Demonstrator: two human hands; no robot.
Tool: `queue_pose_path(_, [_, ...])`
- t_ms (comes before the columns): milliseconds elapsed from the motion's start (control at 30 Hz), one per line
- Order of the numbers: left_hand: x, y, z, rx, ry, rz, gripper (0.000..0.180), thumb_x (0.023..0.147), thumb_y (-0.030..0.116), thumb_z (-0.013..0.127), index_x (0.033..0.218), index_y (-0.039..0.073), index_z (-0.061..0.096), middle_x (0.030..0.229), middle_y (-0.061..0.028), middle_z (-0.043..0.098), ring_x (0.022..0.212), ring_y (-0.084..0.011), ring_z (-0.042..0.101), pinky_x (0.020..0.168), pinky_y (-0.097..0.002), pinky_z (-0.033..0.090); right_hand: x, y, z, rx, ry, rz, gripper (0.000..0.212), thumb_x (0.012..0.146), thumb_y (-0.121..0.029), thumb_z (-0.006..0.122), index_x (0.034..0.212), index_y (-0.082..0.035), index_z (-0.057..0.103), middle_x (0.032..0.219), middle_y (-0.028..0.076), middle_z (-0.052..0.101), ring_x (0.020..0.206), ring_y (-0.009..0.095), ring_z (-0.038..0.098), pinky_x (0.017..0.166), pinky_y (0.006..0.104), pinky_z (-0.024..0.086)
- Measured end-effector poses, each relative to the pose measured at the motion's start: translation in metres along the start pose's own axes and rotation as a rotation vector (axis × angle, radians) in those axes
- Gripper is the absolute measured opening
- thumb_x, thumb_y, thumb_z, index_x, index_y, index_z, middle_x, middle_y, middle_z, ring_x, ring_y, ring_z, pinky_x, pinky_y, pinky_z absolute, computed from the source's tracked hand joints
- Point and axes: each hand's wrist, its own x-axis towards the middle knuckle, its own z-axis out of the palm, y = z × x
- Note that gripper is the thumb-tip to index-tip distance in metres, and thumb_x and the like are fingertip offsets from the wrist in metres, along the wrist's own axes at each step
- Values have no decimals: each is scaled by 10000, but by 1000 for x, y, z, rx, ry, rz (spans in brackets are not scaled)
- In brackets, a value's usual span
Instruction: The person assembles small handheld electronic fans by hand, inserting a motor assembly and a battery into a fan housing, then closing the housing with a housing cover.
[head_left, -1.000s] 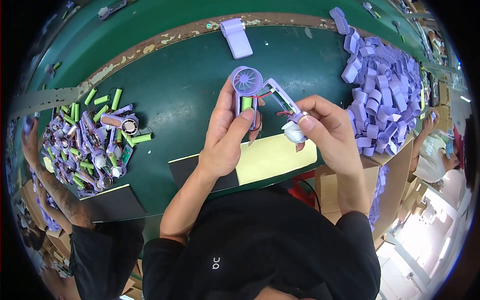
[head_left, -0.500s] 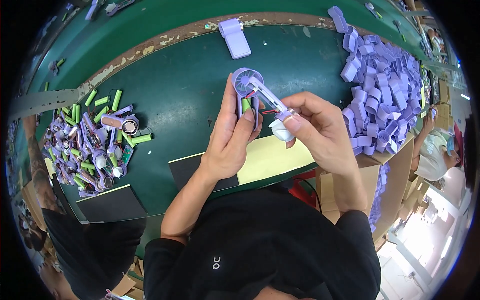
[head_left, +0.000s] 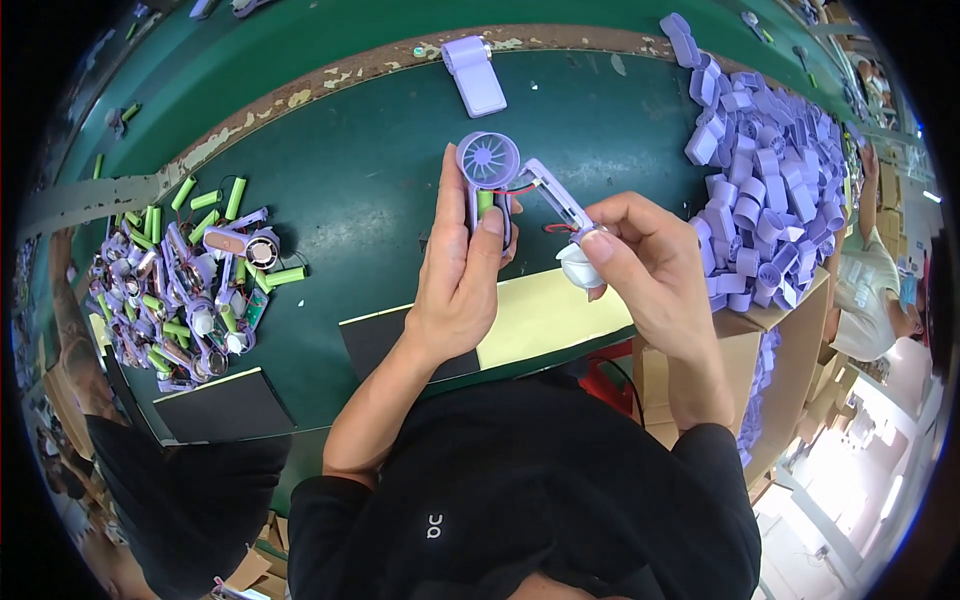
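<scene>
The fan housing (head_left: 487, 160) looks smooth plastic, the shirt (head_left: 530, 470) matt cloth, the tabletop (head_left: 360, 200) glossy.

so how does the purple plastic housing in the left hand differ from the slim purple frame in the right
The purple plastic housing has a round, spoked ring at its top; the slim purple frame has a rounded white part at its lower end. The housing runs nearly straight up the view; the frame slants. A green cylinder shows in the housing, none in the frame. Both are purple and hand-held.

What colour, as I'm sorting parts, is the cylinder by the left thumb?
The cylinder is bright yellowish green, seen in the head view.
</scene>
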Motion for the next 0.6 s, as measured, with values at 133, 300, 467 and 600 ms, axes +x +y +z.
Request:
queue_pose_path(133, [1,1,-3,64,11,-15,574,1131,175,400,1634,18,173,1146,-59,571,825,-86,495,688,-237,434,-3,-5,1,-118,14,6,216,991,-179,725,982,33,680,745,33,704,655,51,618,607,226,476])
queue_pose_path(300, [1,-2,-5,127,-8,-14,593,1136,173,383,1657,5,155,1086,-56,613,811,-81,508,709,-251,472,-4,-8,4,-133,16,-19,209,970,-169,740,951,30,680,741,42,714,642,53,616,614,233,473])
queue_pose_path(467, [-1,-5,-1,133,49,3,544,1136,165,395,1643,35,249,1050,-25,604,783,-57,488,675,-228,445,-2,-4,7,-127,30,-38,202,960,-162,746,957,30,685,751,50,723,654,63,629,626,239,488])
queue_pose_path(600, [1,0,4,95,71,32,416,1141,171,394,1530,25,415,1020,-12,558,720,-50,442,618,-207,375,0,-1,4,-191,45,-86,204,944,-156,754,974,33,684,756,60,723,660,83,640,642,254,506])
